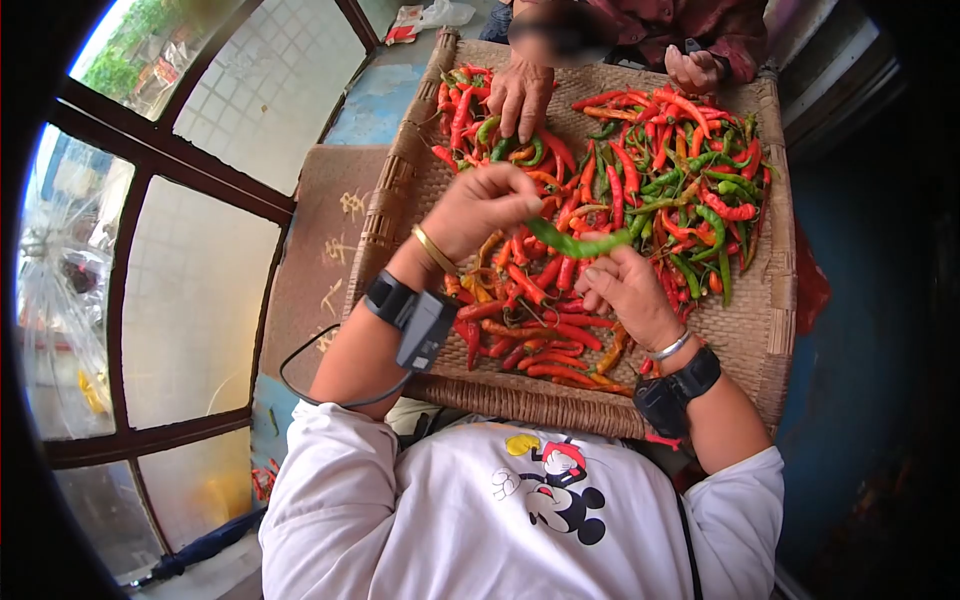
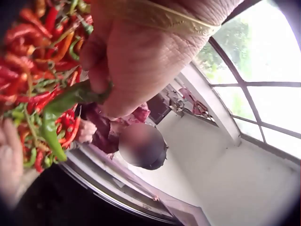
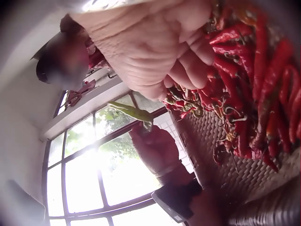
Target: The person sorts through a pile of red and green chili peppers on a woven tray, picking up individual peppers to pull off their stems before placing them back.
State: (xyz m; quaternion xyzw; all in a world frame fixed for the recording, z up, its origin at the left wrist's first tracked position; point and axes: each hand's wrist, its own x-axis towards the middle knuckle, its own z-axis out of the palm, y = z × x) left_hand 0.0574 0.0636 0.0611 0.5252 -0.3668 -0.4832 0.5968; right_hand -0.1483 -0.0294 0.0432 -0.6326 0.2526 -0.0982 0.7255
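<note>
A long green chili pepper (image 1: 578, 244) is pinched at one end between the thumb and fingers of my left hand (image 1: 482, 208), above the heap. In the left wrist view the pepper (image 2: 56, 115) bends down from the fingertips. My right hand (image 1: 632, 292) is close to the pepper's free end, fingers loosely bent. The right wrist view shows this hand (image 3: 146, 49) apart from the pepper (image 3: 130, 111), with nothing seen in its grasp. Beneath both hands, red chili peppers (image 1: 560, 335) lie on a woven tray (image 1: 745, 335).
A mixed pile of red and green chili peppers (image 1: 690, 180) covers the tray's far right. Across the tray, another person's hand (image 1: 522, 95) reaches into the far-left peppers; their other hand (image 1: 693, 68) is by the far edge. Framed windows (image 1: 195, 290) stand on the left.
</note>
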